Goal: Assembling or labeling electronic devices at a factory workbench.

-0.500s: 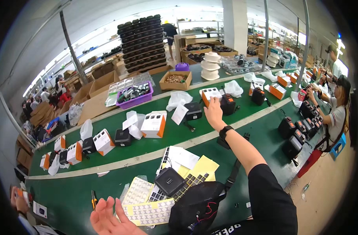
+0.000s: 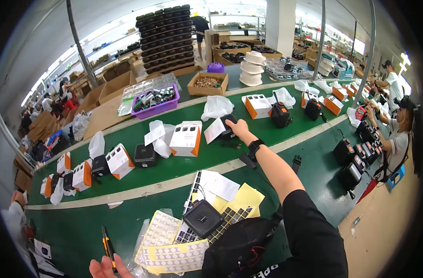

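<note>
My right hand (image 2: 238, 130) reaches out over the green belt, its fingers closed round the right side of a black square device (image 2: 227, 124). A white leaflet (image 2: 214, 130) leans against that device, and a white plastic bag (image 2: 217, 107) lies behind it. At the lower edge, my left hand (image 2: 108, 268) shows only its fingers, which are apart and hold nothing visible. Close by it is an orange-and-black utility knife (image 2: 108, 245). Another black square device (image 2: 202, 217) rests on papers and sticker sheets (image 2: 175, 255) in front of me.
White-and-orange boxes (image 2: 185, 139), black devices and plastic bags line the belt. A black bag (image 2: 239, 248) lies near my body. Beyond stand a purple basket (image 2: 156, 105) and an open carton (image 2: 208, 84). Co-workers (image 2: 399, 134) are at the right.
My right hand has gone from a white-and-orange box leftward to the black square device and closed on it. My left hand has sunk toward the lower edge, showing more of the utility knife.
</note>
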A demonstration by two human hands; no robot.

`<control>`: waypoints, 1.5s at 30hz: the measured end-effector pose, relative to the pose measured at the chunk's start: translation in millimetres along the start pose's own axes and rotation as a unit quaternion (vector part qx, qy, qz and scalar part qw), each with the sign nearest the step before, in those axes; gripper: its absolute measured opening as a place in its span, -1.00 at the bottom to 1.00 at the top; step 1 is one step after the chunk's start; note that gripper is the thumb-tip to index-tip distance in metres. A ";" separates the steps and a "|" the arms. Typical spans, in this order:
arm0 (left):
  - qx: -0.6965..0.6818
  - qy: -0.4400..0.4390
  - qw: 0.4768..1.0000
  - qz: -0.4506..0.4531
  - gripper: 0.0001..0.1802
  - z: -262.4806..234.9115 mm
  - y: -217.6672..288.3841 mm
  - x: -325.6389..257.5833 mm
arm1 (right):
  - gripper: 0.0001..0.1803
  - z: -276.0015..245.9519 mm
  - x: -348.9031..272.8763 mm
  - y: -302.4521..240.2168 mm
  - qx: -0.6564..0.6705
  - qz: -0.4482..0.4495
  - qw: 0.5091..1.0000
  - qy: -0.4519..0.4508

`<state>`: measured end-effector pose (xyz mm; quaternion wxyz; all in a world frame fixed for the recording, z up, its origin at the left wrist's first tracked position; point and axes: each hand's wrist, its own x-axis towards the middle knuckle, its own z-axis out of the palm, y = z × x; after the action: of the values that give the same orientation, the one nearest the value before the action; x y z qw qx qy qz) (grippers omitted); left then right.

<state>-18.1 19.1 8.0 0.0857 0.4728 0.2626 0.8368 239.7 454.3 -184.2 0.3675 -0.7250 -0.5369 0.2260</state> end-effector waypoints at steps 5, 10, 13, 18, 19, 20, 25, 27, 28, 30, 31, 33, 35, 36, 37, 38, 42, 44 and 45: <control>-0.006 -0.001 1.000 0.012 -0.26 -4.0 -2.6 -0.2 | -0.35 -13.4 -49.8 -26.2 0.145 -0.034 0.989 -0.011; 0.072 -0.008 0.997 -0.029 -0.23 1.6 -10.4 1.3 | -0.23 -65.5 -139.0 -55.6 0.371 -0.190 0.909 0.014; 0.208 -0.109 0.968 -0.084 -0.19 1.7 -23.1 -4.2 | -0.26 -113.9 -231.7 -96.1 0.496 -0.199 0.816 -0.221; 0.089 -0.345 0.932 -0.074 -0.17 16.1 -53.1 -10.0 | -0.16 -166.2 -336.0 -101.1 0.474 -0.220 0.775 -0.356; 0.089 -0.346 0.931 -0.074 -0.17 13.2 -50.7 -11.0 | -0.16 -171.3 -349.0 -103.9 0.479 -0.210 0.772 -0.362; 0.046 -0.354 0.931 -0.077 -0.22 9.3 -47.7 -11.9 | -0.15 -174.7 -360.5 -105.9 0.484 -0.199 0.769 -0.367; -0.063 -0.307 0.944 -0.101 -0.34 5.8 -39.6 -18.8 | -0.22 -183.4 -396.1 -113.6 0.499 -0.195 0.774 -0.337; -0.068 -0.291 0.947 -0.120 -0.34 5.3 -35.0 -20.1 | -0.26 -186.7 -402.2 -116.3 0.504 -0.180 0.775 -0.336; -0.069 -0.270 0.951 -0.137 -0.34 5.1 -32.6 -20.5 | -0.29 -188.3 -405.0 -117.1 0.508 -0.168 0.773 -0.341; -0.079 -0.273 0.946 -0.158 -0.33 6.1 -27.0 -20.3 | -0.34 -191.0 -409.9 -116.8 0.498 -0.175 0.779 -0.339; -0.079 -0.266 0.944 -0.181 -0.33 5.6 -25.4 -19.8 | -0.35 -192.2 -411.2 -116.9 0.497 -0.183 0.776 -0.343; -0.093 -0.246 0.934 -0.241 -0.31 4.4 -23.8 -18.0 | -0.36 -195.5 -413.6 -118.1 0.496 -0.190 0.774 -0.345; -0.131 -0.223 0.915 -0.308 -0.28 5.8 -22.6 -13.6 | -0.36 -198.3 -415.5 -120.9 0.555 -0.140 0.726 -0.381; -0.156 -0.212 0.903 -0.340 -0.27 7.0 -20.6 -10.3 | -0.36 -198.5 -416.0 -121.8 0.556 -0.139 0.726 -0.380; -0.155 -0.213 0.903 -0.340 -0.27 6.8 -18.9 -7.9 | -0.36 -198.2 -416.3 -122.8 0.569 -0.145 0.709 -0.391; -0.168 -0.211 0.895 -0.355 -0.26 6.0 -17.3 -5.6 | -0.35 -197.2 -416.9 -123.6 0.581 -0.151 0.691 -0.402; -0.183 -0.192 0.875 -0.405 -0.22 3.9 -12.2 0.0 | -0.36 -189.7 -419.9 -123.8 0.578 -0.167 0.702 -0.380; -0.179 -0.200 0.875 -0.402 -0.28 -4.1 -16.6 -0.1 | -0.29 -183.5 -418.4 -123.1 0.556 -0.216 0.711 -0.371; -0.219 -0.161 0.830 -0.486 -0.34 -6.8 -14.4 2.7 | -0.29 -180.9 -419.6 -125.7 0.557 -0.215 0.711 -0.372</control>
<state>-26.7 29.9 -0.3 0.6239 0.3813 0.2512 0.6343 158.6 24.7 -1.2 0.5136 -0.1111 -0.5489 0.6501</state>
